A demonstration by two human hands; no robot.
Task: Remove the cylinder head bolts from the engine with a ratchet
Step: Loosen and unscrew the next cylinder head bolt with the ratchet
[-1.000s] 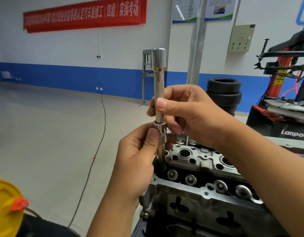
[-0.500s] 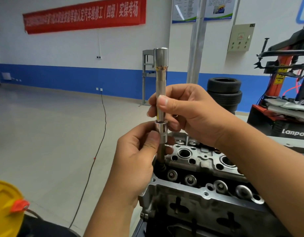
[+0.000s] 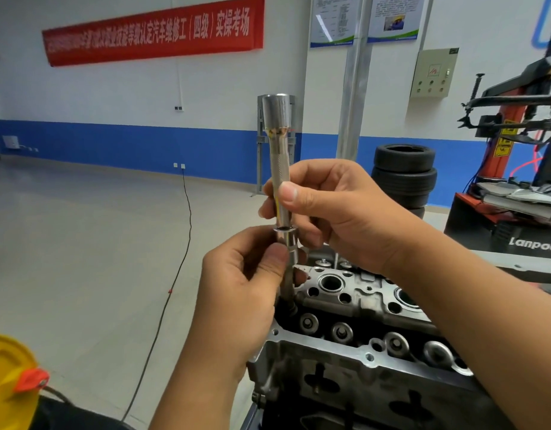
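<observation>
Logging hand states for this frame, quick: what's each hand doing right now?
Left hand: closed, pinching the socket at the extension bar's lower end.
Right hand: closed, grip on the extension bar, held upright over the engine.

Extension bar (image 3: 279,169), 12 o'clock of frame ctr: bright polished metal, glossy at the wide top end, w/ a knurled rough band on the shaft. Socket (image 3: 289,238) below it: same shiny chrome look. Cylinder head (image 3: 361,293) at 5 o'clock: cast metal, dull grey, matt, grainy, w/ dark oily patches. Tyres (image 3: 404,178) at 2 o'clock: matt black rubber. Banner (image 3: 153,31) at 11 o'clock: red, smooth cloth-like. Floor (image 3: 81,243): smooth, slight sheen.
</observation>
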